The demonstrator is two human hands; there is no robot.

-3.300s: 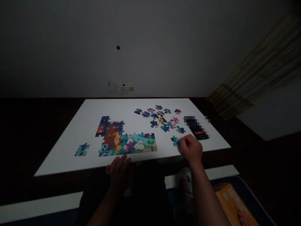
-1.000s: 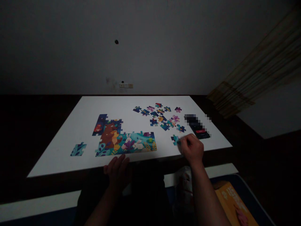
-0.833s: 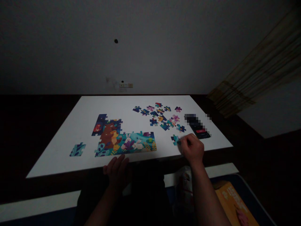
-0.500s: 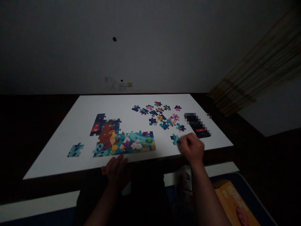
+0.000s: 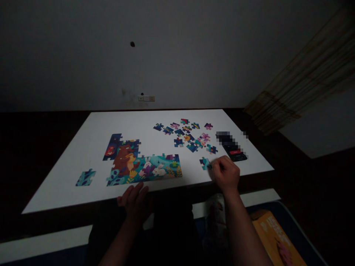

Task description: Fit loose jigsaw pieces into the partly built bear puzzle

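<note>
A partly built jigsaw puzzle [image 5: 138,164] with a bear and rabbits lies on the white table [image 5: 91,127]. My right hand [image 5: 226,173] rests near the table's front right edge, fingers curled and pinching a teal puzzle piece [image 5: 204,163] that lies on the table. My left hand [image 5: 133,201] lies at the front edge just below the puzzle, fingers stretched out and holding nothing. Several loose pieces [image 5: 188,135] are scattered behind my right hand. A small teal cluster [image 5: 85,177] lies apart at the left.
A dark phone-like object [image 5: 231,146], partly blurred, lies at the table's right side. An orange box [image 5: 274,236] sits on the floor at lower right. A striped curtain [image 5: 305,74] hangs at the right. The room is dim.
Only the view has drifted a little to the right and up; both hands and the teal piece keep their places on the table.
</note>
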